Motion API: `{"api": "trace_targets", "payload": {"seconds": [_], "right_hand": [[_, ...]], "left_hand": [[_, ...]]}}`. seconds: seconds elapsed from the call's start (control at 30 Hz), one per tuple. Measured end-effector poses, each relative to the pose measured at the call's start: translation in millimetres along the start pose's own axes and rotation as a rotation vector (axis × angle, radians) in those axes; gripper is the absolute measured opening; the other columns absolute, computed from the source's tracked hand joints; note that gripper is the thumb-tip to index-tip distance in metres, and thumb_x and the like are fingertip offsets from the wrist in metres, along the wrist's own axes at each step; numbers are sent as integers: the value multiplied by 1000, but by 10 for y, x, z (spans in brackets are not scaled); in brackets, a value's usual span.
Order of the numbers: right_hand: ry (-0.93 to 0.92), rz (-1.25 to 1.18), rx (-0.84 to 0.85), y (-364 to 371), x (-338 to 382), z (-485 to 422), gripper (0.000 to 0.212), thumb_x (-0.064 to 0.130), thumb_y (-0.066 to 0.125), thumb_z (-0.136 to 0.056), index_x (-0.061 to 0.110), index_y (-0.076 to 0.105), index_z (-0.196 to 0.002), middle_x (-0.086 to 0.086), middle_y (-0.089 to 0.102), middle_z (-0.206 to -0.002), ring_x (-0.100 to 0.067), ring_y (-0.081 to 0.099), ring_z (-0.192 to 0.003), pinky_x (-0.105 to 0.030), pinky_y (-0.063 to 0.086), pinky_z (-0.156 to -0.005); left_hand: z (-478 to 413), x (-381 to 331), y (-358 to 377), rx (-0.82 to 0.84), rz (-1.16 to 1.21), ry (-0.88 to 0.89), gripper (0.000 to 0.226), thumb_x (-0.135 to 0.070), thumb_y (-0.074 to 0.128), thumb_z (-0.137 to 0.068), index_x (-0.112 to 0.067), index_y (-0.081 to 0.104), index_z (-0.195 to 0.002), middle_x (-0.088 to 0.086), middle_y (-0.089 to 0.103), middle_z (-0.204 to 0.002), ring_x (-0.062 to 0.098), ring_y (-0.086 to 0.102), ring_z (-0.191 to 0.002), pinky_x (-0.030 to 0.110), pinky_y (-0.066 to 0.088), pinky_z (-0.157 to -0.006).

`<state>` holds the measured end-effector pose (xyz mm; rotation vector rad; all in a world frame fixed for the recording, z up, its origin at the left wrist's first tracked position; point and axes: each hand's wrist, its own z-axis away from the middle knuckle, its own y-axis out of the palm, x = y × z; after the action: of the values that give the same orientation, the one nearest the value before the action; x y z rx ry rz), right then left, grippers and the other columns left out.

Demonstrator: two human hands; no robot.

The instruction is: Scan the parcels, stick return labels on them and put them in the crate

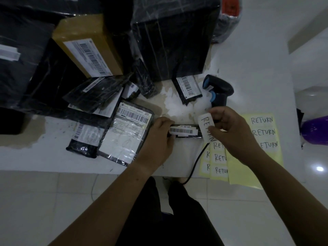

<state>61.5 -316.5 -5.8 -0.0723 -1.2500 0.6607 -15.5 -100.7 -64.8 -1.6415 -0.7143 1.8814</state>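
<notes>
A slim black parcel (184, 130) with a white barcode strip lies near the front of the white table (53, 157). My left hand (159, 137) grips its left end. My right hand (232, 128) pinches a white label reading RETURN (206, 126), held upright over the parcel's right end. Yellow backing sheets (262, 137) with more RETURN labels lie under and beside my right hand. The black and blue barcode scanner (219, 89) lies on the table just behind my right hand, its cable running off the front edge. No crate is in view.
Several black-wrapped parcels (127, 132) and a brown box (88, 47) crowd the table's left and back; a large black box (172, 45) stands at the back centre. A small labelled parcel (188, 89) lies beside the scanner. A purple object (316, 130) sits beyond the right edge.
</notes>
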Motion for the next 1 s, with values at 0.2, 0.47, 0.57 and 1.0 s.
{"api": "trace_targets", "payload": {"seconds": [0.2, 0.47, 0.57, 1.0], "right_hand": [[54, -93, -25, 33, -41, 5, 42, 2, 73, -85, 18, 59, -121, 2, 74, -100, -16, 72, -87, -33, 61, -77], [165, -245, -45, 110, -51, 22, 33, 1, 70, -87, 16, 63, -115, 0, 76, -96, -15, 73, -86, -24, 60, -74], [220, -243, -44, 162, -104, 60, 30, 3, 69, -89, 14, 63, -117, 0, 77, -97, -14, 73, -88, -21, 58, -70], [473, -339, 51, 308, -155, 42, 31, 3, 61, -94, 18, 61, -121, -2, 75, -102, -22, 72, -94, -41, 60, -78]], "left_hand": [[20, 26, -12, 26, 57, 30, 36, 5, 63, -91, -6, 60, -125, 6, 52, -123, 11, 50, -110, 5, 32, -101], [-76, 56, -13, 21, -21, 150, 43, 20, 49, -81, -5, 66, -112, 11, 52, -122, 20, 52, -113, 9, 31, -103], [-158, 56, 17, 30, -59, 156, 43, 12, 49, -87, -10, 67, -119, 11, 49, -124, 26, 52, -113, 28, 43, -102], [453, -283, 353, 100, 152, -183, 70, -20, 85, -72, -16, 45, -128, -6, 43, -125, 10, 44, -112, 35, 47, -98]]}}
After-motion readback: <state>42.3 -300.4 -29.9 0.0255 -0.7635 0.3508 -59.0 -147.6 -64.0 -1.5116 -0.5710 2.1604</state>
